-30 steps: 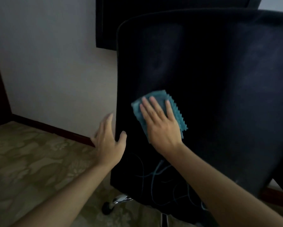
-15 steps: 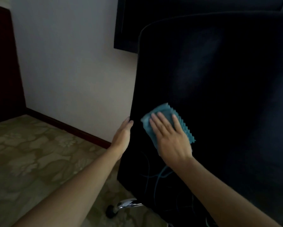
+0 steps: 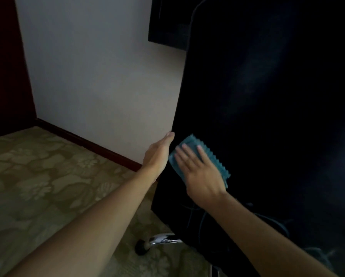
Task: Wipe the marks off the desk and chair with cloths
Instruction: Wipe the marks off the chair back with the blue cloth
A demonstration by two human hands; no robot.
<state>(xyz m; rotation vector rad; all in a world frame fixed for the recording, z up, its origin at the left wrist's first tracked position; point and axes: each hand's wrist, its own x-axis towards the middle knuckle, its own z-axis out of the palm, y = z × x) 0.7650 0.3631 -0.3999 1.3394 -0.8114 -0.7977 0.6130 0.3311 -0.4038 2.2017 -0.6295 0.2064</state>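
Here, by size:
Chair: one black chair back (image 3: pixel 267 116), filling the area right of and above both hands; faint pale smears show on it, and thin bluish lines low on it under the right wrist.
Floor: one patterned carpet (image 3: pixel 37 186), left of and below the left arm.
Wall: one pale wall (image 3: pixel 97 76) behind the left hand.
Caster: one black wheel on a chrome leg (image 3: pixel 159 239), below both forearms.
Cloth: one teal cloth (image 3: pixel 217 162) with a zigzag edge, pressed to the chair under the right hand.
Right hand (image 3: pixel 201 176): grip flat, fingers spread on the cloth.
Left hand (image 3: pixel 157 154): grip open, palm against the chair's left edge.
Writing: none readable.
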